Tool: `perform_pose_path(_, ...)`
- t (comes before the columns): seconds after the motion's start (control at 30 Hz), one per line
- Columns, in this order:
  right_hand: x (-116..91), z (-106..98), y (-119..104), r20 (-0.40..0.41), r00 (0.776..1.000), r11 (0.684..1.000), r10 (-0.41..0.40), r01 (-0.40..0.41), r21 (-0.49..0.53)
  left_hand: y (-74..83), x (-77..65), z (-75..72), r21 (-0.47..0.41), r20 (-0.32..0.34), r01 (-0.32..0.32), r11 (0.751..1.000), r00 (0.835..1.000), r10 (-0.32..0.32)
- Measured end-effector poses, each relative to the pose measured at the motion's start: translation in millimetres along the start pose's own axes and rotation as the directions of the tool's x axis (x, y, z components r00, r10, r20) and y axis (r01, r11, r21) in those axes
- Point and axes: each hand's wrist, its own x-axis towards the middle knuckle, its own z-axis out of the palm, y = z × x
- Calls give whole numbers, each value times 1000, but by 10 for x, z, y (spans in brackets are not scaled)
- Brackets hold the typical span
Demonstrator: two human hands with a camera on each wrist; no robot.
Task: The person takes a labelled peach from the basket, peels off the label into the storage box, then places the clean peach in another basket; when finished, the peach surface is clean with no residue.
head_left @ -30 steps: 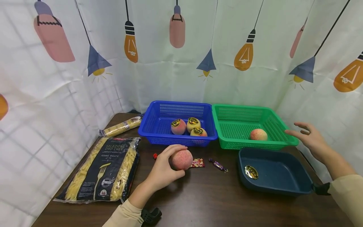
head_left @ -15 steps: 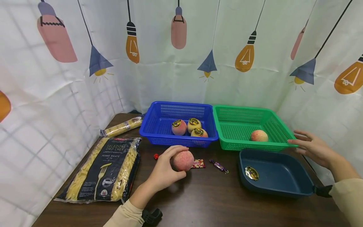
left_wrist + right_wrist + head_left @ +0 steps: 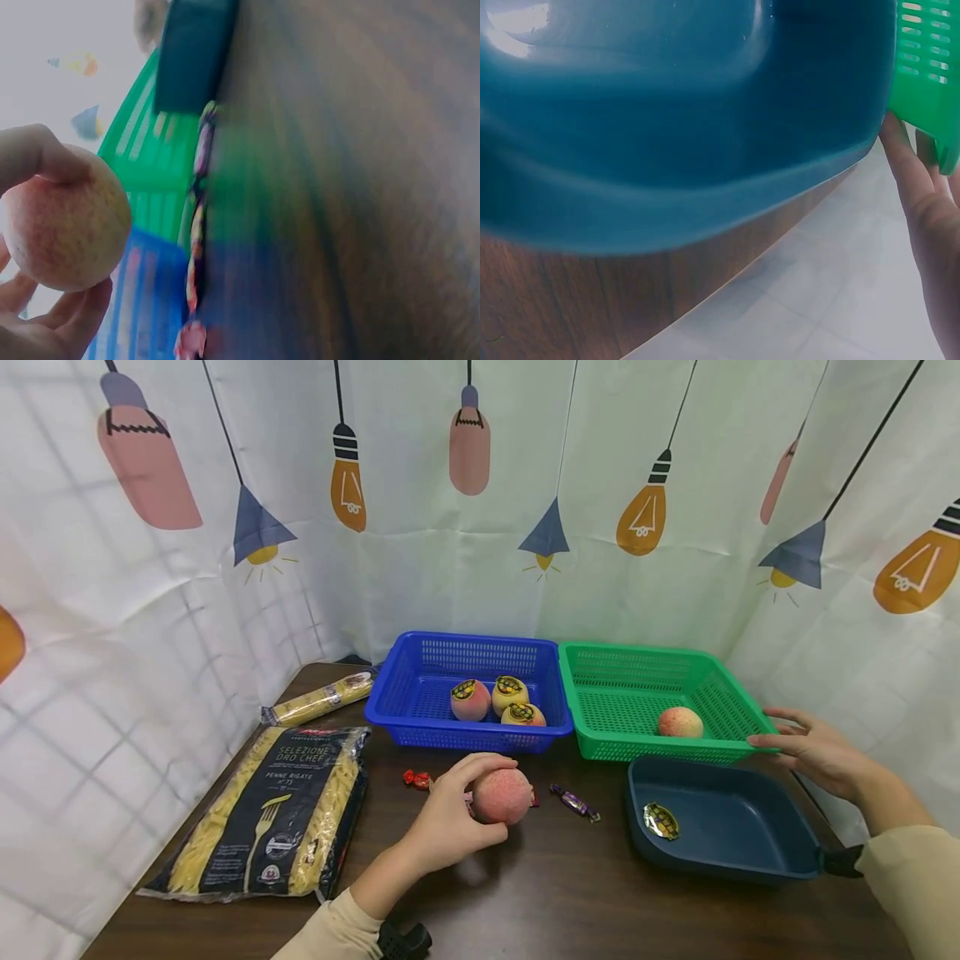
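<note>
On my head feed, the lamp-print curtain (image 3: pixel 465 577) stands behind a dark wood surface (image 3: pixel 592 902). A bag of penne rigate (image 3: pixel 262 810) lies at the left, with a slim pack of long pasta (image 3: pixel 322 697) beyond it. I have the blue basket (image 3: pixel 420 732) and the green basket (image 3: pixel 622 748) side by side at the back, and a dark blue tub (image 3: pixel 742 835) just in front of the green one.

Of the two hands, the right hand (image 3: pixel 821 756) grips the green basket's near right corner, thumb and fingers on either side of it. The left hand (image 3: pixel 450 822) is curled round a pinkish peach (image 3: pixel 502 796), holding it above the surface, in front of the blue basket.

I count three stickered peaches (image 3: pixel 470 700) in the blue basket and a single peach (image 3: pixel 681 722) in the green one. Smallest are a gold-and-black sticker (image 3: pixel 661 821) at the tub's left end, a purple-wrapped candy (image 3: pixel 575 802) and a red-wrapped candy (image 3: pixel 416 779) near the left hand.
</note>
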Motion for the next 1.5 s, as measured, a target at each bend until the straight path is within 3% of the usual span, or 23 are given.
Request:
perform_pose_path(0.13,2,11,0,-4,1000,1000,1,-1,6,47,56,92,-8,92,-11,1000,996,12)
perform_pose_path(0.33,-6,31,17,-18,1000,1000,5,-4,13,264,250,237,-118,195,5,993,981,18)
perform_pose_path(0.53,-24,20,47,-20,1000,1000,1,-1,16,585,644,330,-178,213,-23,984,975,61)
perform_pose_path(0.7,-39,32,49,-23,1000,1000,2,-1,20,760,1035,405,-219,215,-21,975,974,70)
perform_pose_path(0.87,-24,53,46,-17,1000,999,5,-5,35,808,1391,459,-124,202,-42,991,977,66)
perform_pose_path(1.1,-15,82,36,-18,1000,999,-10,11,53,751,1753,572,6,184,11,1000,983,-12)
perform_pose_path(1.27,-1,77,45,-16,1000,998,-10,11,59,702,1901,667,61,155,57,997,986,-66)
perform_pose_path(1.5,3,56,51,-14,1000,998,-11,12,54,613,1950,827,122,197,86,989,974,-110)
